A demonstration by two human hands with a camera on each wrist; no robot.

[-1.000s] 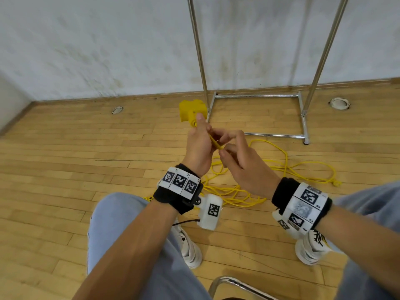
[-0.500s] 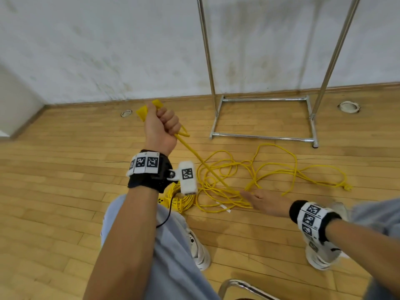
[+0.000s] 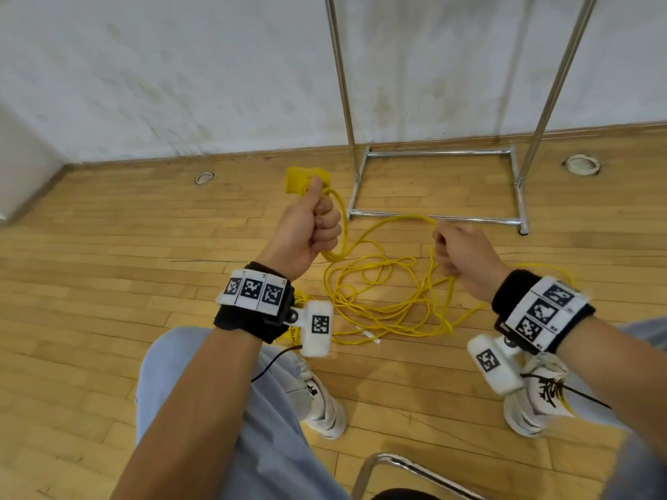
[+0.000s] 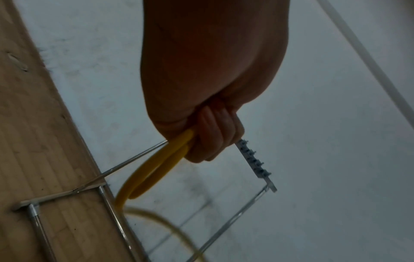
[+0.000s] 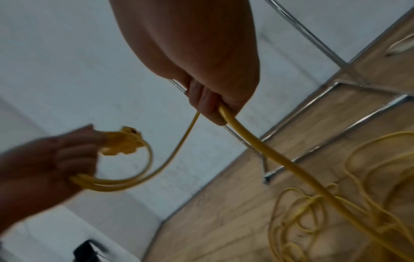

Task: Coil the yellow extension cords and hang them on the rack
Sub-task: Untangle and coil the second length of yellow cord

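A long yellow extension cord (image 3: 382,304) lies tangled on the wooden floor in front of my feet. My left hand (image 3: 314,225) is raised and grips the cord's yellow socket end (image 3: 301,180) together with a small loop (image 4: 154,170) of cord. My right hand (image 3: 458,250) grips the cord (image 5: 257,141) farther along, to the right of the left hand; a slack arc runs between the two hands. The chrome rack (image 3: 436,153) stands against the wall just beyond the hands, its top bar out of view.
Two round floor sockets (image 3: 204,177) (image 3: 582,164) sit near the wall. A chrome chair frame (image 3: 397,467) shows at the bottom edge. My knees and white shoes (image 3: 317,402) are below the hands, with a second bunch of yellow cord (image 3: 296,332) by the left shoe.
My right hand has come up from the floor pile with a length of cord in its grip. The left hand moved right and now holds a loop beside the socket end.
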